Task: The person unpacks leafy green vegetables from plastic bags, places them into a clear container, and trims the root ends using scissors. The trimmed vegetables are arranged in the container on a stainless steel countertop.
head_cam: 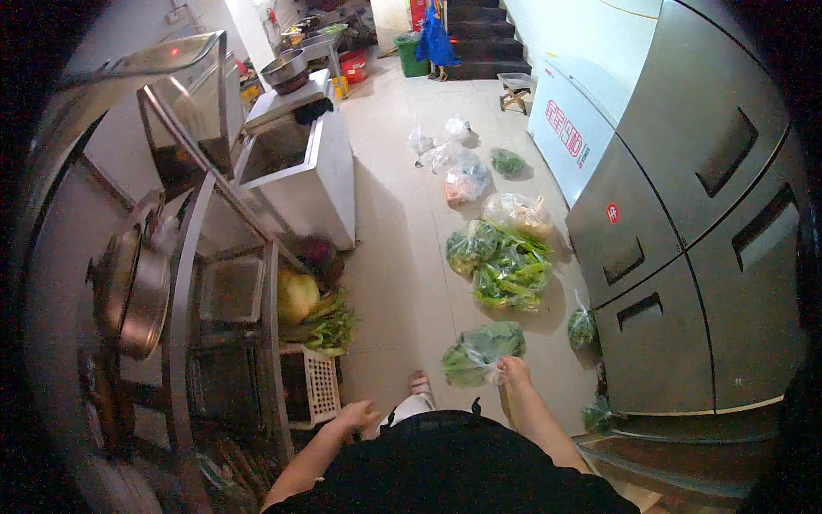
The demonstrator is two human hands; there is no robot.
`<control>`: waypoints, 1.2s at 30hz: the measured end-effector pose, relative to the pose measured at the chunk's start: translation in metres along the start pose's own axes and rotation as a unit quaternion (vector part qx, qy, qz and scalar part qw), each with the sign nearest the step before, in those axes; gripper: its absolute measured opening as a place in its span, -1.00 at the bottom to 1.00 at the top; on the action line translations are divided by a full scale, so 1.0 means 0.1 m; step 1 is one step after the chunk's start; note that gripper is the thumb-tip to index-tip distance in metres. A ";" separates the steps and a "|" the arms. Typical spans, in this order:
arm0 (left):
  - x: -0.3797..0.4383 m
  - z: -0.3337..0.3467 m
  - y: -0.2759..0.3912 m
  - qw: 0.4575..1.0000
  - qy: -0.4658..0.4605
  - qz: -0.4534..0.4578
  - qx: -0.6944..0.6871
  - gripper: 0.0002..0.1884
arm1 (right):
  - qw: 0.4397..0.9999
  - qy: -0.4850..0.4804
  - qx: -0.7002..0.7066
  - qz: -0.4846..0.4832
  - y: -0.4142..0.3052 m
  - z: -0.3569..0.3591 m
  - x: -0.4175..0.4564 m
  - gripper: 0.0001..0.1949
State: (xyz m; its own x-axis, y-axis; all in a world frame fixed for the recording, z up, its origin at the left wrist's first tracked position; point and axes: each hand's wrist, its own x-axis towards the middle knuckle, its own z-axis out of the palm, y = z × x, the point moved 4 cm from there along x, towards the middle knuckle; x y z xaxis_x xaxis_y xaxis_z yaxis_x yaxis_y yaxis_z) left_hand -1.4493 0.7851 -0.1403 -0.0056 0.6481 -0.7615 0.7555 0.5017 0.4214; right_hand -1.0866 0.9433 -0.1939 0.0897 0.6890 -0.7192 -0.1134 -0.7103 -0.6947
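Note:
My right hand grips the gathered neck of a clear plastic bag of leafy greens, which hangs in front of me. My left hand is low at my left side, near a white plastic basket; it is blurred, and its fingers look curled, with nothing seen in them. Ahead on the tiled floor lie bagged green vegetables, a bag of pale vegetables, several more clear bags and a small bag of greens.
Left stand a metal rack, loose vegetables and an open chest freezer. A stainless steel refrigerator and a white freezer line the right, with a small bag against the refrigerator. Dark stairs rise behind.

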 end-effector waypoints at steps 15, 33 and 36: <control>0.51 -1.15 -0.66 0.886 0.141 -0.215 -0.385 -0.56 | 0.945 0.229 0.216 0.088 -0.31 -0.82 1.66 -0.80; 1.17 -1.15 1.48 0.948 0.083 -0.170 -0.257 -0.51 | 0.925 0.259 -0.244 0.136 -1.01 -2.47 3.94 -0.71; 1.02 -0.91 1.13 0.915 0.147 -0.199 -0.318 -0.50 | 0.946 0.133 -0.281 0.087 -1.41 -1.91 3.79 -0.74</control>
State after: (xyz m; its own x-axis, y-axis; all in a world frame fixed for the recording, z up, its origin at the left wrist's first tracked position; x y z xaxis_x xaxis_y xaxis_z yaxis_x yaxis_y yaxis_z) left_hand -1.4244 0.9602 -0.1260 -0.4440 0.4210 -0.7910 0.1221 0.9030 0.4120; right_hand -0.8481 1.2770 -0.3714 0.3719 0.5472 -0.7498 0.3886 -0.8254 -0.4096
